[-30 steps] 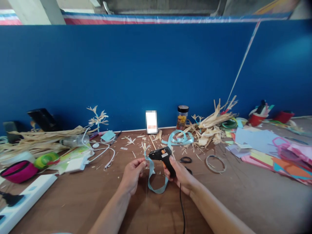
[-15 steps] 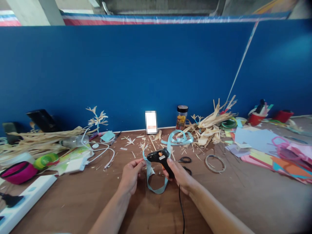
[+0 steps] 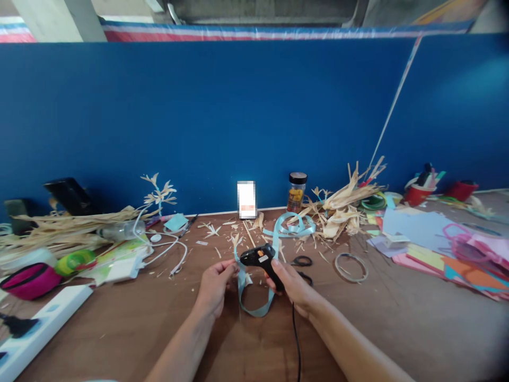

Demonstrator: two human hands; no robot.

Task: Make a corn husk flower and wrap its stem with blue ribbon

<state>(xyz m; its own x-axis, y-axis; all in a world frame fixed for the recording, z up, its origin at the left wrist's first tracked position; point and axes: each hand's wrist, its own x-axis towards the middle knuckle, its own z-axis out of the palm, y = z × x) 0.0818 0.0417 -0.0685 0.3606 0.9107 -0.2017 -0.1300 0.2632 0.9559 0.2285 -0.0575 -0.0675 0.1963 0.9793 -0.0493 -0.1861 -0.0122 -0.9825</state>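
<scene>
My right hand (image 3: 293, 285) is wrapped round a black glue gun (image 3: 259, 258), its nozzle pointing left and its cord trailing down. My left hand (image 3: 214, 289) pinches, between thumb and fingers, the stem of a small corn husk flower (image 3: 235, 242). The nozzle is close to that stem; whether they touch I cannot tell. Light blue ribbon (image 3: 256, 312) hangs from the stem in a loop below the gun. It runs up behind the gun to a loose coil (image 3: 296, 228) on the table. Part of the stem is hidden by my left fingers.
Scissors (image 3: 303, 260) and a wire ring (image 3: 351, 267) lie to the right. Husk scraps (image 3: 210, 229) litter the table before a blue partition (image 3: 222, 116). A jar (image 3: 297, 192) stands behind; a power strip (image 3: 47, 329) lies left, coloured paper (image 3: 417, 231) right.
The glue gun has shifted very slightly and its nozzle remains near the stem. Both hands keep their hold, and the things on the table have not moved.
</scene>
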